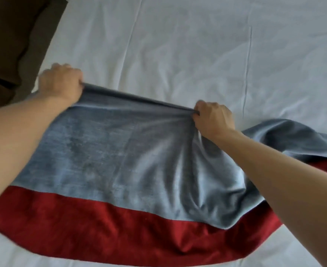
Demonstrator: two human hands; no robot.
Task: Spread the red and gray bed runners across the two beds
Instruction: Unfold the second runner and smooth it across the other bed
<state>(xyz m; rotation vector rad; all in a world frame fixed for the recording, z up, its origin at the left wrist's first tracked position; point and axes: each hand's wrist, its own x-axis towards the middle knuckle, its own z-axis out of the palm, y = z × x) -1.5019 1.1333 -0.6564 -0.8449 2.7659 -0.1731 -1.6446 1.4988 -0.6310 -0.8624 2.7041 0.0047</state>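
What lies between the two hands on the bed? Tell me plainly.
In the head view, the gray far edge of the bed runner stretches taut between the left hand and right hand; both grip it, above the white sheet.

Looks like a bedroom, maybe a hotel room: a bed (197,45) made up with a creased white sheet, a red and gray runner (120,160) on it, brown floor (8,35) alongside.
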